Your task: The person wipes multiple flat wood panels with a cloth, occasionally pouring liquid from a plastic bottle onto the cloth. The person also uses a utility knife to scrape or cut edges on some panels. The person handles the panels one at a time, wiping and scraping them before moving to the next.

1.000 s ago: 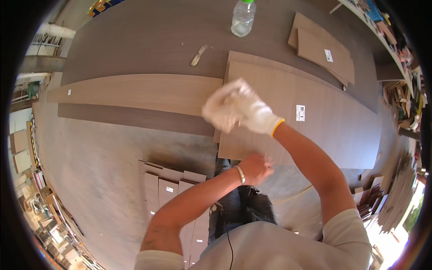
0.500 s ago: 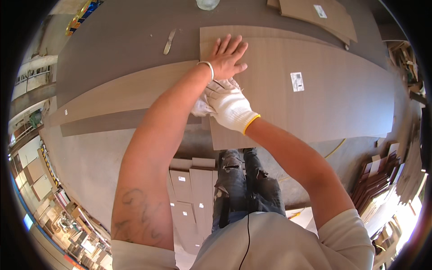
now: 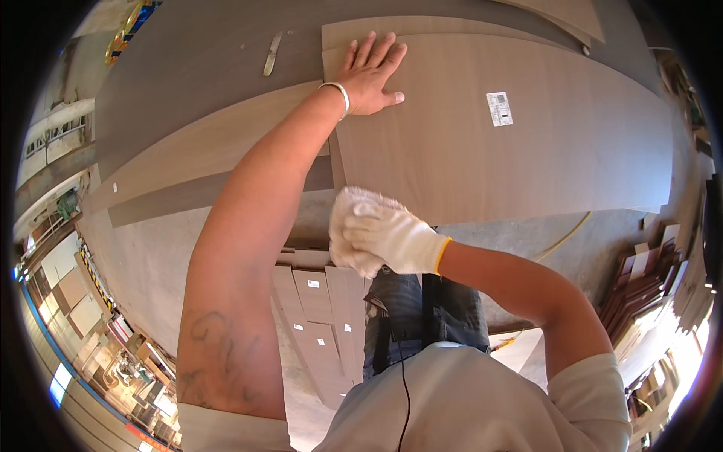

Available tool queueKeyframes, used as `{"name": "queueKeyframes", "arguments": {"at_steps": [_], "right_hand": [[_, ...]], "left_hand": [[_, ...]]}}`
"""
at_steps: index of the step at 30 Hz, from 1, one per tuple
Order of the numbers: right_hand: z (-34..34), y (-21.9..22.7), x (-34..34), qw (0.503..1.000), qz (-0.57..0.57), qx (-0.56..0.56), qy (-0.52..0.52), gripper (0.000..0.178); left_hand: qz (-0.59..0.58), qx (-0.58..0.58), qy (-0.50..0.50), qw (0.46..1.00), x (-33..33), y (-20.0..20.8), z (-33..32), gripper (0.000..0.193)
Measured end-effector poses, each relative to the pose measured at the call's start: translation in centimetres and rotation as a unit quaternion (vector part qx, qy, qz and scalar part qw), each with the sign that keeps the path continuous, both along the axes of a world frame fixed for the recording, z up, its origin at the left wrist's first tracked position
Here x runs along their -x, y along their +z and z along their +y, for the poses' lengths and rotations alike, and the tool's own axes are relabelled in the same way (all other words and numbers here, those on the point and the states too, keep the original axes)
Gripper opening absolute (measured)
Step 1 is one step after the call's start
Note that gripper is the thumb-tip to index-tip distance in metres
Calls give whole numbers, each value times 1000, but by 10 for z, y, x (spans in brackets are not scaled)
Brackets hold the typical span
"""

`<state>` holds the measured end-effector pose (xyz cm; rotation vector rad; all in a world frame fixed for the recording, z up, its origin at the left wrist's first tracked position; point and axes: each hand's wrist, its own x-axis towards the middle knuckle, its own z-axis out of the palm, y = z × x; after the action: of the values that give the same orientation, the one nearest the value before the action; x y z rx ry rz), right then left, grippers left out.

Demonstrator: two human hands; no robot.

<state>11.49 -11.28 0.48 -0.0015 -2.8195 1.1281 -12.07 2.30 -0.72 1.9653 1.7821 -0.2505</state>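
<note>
Bare and spread flat, my left hand (image 3: 369, 77) presses on the upper left part of a light brown wood-grain panel (image 3: 444, 143). A white label (image 3: 498, 109) is stuck on that panel. My right hand (image 3: 392, 233), in a white knit glove with a yellow cuff, is closed around a pale fluffy cloth (image 3: 346, 241). It holds the cloth at the panel's near left corner, close to my body. Another panel's edge shows beneath the top one. To the left lies a narrower light brown panel (image 3: 226, 143).
A flat knife-like tool (image 3: 273, 53) lies on the dark tabletop (image 3: 196, 75). More panels (image 3: 580, 22) rest at the far right. Several labelled boards (image 3: 324, 354) lean below the table by my legs. Stacked dark boards (image 3: 644, 286) stand at the right, near a yellow hose (image 3: 568, 237).
My gloved right hand has moved with the cloth from beside my left wrist toward my body, to the panel's near edge. My left hand stays flat on the panel.
</note>
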Motion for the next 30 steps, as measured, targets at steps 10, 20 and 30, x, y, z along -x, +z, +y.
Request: {"name": "queueKeyframes", "arguments": {"at_steps": [10, 20, 30], "right_hand": [[38, 20, -115, 987, -129, -100, -6, 41], [46, -4, -151, 964, -149, -118, -187, 10], [-45, -31, -119, 874, -47, -60, -479, 29]], "left_hand": [[-16, -92, 0, 996, 8, -18, -15, 94], [-41, -132, -32, 990, 29, -26, -25, 98], [-6, -188, -57, 980, 13, -32, -14, 86]]}}
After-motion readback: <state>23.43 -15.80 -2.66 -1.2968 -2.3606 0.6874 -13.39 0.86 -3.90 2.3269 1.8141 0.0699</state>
